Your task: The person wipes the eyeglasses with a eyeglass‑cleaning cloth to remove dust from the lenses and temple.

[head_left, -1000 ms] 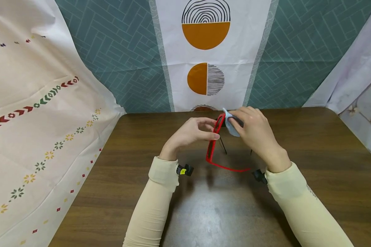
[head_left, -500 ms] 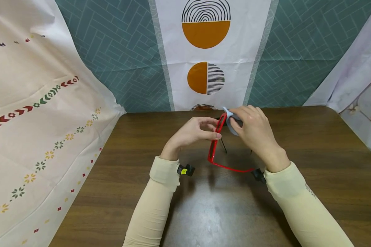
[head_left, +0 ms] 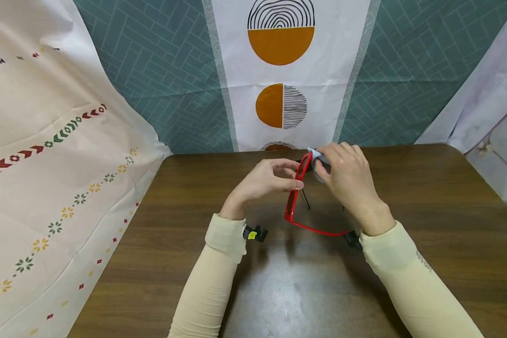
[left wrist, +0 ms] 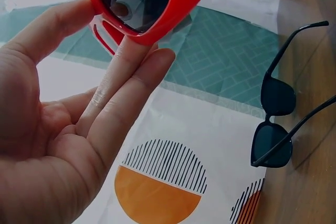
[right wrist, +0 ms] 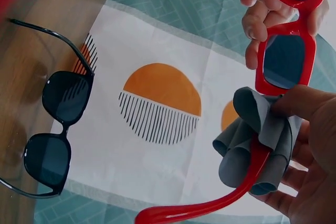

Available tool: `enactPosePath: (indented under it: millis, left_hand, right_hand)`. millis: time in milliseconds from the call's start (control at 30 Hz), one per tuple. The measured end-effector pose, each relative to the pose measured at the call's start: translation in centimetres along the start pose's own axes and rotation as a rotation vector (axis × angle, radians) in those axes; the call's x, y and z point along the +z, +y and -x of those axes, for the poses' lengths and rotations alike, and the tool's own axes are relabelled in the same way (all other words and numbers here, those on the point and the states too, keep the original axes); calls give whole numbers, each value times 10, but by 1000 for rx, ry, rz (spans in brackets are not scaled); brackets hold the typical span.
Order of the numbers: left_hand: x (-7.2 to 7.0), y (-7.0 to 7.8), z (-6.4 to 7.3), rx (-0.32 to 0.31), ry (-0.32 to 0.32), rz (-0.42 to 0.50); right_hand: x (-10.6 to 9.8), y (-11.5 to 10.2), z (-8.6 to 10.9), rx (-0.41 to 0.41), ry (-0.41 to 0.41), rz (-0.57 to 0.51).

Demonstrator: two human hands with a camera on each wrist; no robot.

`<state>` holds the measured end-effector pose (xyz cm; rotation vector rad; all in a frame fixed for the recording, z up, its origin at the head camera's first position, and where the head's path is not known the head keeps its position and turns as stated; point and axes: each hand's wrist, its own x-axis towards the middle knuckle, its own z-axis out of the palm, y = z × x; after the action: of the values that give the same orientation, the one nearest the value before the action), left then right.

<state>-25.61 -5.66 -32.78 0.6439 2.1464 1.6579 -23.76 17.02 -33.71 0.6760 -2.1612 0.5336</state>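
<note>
"What does the left grip [head_left: 267, 178] have?"

"Red sunglasses [right wrist: 284, 61], pinched at the frame between thumb and fingers and held up off the counter [head_left: 152, 272], with the frame on a steep slant."

"And the right grip [head_left: 349, 176]?"

"Closed on a blue-grey cloth [right wrist: 262, 116], bunched against the far end of that frame. It touches the rim below the lens, and one red temple comes out from under its folds."

"Where's the other temple?"

"At the end nearer the person, stretching across toward the right wrist."

"Anything else on the counter?"

"Black sunglasses [right wrist: 66, 98], near the back edge beyond both hands, temples unfolded and pointing toward the person."

"And behind that?"

"A teal backdrop [head_left: 160, 80] with a white panel [head_left: 321, 56] down its middle, printed with circles, half orange and half black lines."
</note>
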Motion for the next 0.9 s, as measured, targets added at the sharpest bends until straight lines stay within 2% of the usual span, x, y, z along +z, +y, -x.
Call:
enactPosePath:
  millis: [333, 700, 900]
  left_hand:
    - [-6, 1, 3, 24, 43, 28]
    - [-24, -1, 12, -7, 63, 17]
    - [-30, 0, 14, -13, 98, 41]
  right_hand:
    - [-4, 5, -1, -5, -7, -9]
    - [-19, 19, -3, -6, -89, -40]
    - [-24, 22, -3, 3, -100, -61]
